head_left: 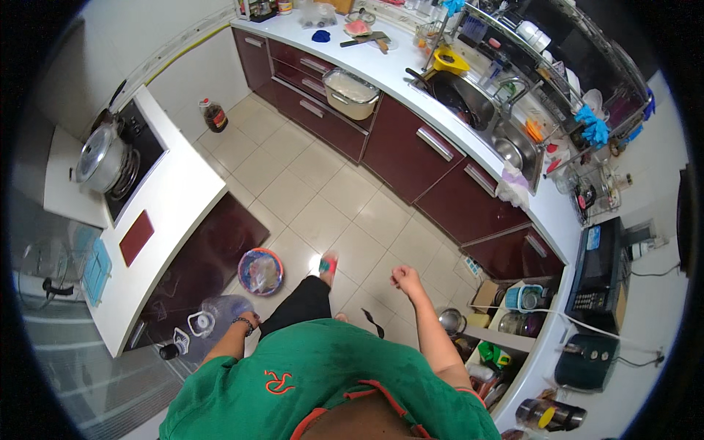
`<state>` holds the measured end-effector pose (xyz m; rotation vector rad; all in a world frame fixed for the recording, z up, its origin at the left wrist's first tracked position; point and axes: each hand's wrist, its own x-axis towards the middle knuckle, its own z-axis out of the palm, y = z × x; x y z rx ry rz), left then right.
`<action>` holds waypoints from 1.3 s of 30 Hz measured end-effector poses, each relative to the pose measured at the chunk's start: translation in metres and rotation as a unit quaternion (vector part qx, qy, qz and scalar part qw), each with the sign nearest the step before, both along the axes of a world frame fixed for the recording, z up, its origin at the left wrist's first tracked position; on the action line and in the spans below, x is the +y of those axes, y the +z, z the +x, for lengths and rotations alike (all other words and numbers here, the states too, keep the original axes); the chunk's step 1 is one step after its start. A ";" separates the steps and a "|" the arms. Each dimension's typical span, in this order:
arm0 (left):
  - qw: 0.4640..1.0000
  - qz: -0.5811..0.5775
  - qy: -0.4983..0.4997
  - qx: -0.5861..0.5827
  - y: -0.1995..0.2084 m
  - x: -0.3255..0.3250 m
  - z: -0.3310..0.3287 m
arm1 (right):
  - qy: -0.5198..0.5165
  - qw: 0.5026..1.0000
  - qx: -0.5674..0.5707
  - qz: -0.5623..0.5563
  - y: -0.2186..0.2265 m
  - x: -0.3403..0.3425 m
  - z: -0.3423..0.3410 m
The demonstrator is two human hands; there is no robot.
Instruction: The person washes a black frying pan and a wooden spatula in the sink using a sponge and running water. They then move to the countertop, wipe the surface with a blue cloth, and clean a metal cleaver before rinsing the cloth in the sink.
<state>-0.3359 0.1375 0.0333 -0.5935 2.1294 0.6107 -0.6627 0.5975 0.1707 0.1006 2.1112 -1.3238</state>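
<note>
My left hand [251, 320], with a dark beaded bracelet at the wrist, hangs low beside my black trouser leg. Nearest to it are clear plastic jugs [213, 315] with handles on the floor; its fingers are too foreshortened to read. My right hand [402, 279] is out over the floor tiles, fingers curled in, and no object shows in it. Ahead of my left hand, a round basin [279, 281] with an orange-red rim holds a clear plastic bag. One foot, in a red and green slipper [328, 264], is forward on the tiles.
A white counter [411, 55] over dark red cabinets carries a cleaver [364, 39], a melon piece [358, 28] and a sink with a black wok [449, 94]. Left, a stove holds a steel pot [100, 158]. A dark bottle [213, 116] stands on the floor; open shelves sit right.
</note>
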 end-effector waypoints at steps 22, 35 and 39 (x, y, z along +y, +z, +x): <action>0.880 0.246 -0.068 0.401 0.211 0.141 -0.748 | -0.194 0.934 0.296 0.043 0.117 0.071 -0.503; 0.871 0.331 -0.054 0.360 0.234 0.342 -1.005 | -0.119 0.836 0.500 0.192 0.072 0.176 -0.801; 0.901 0.182 -0.201 0.339 0.186 0.378 -1.075 | -0.111 0.843 0.479 0.221 0.074 0.170 -0.805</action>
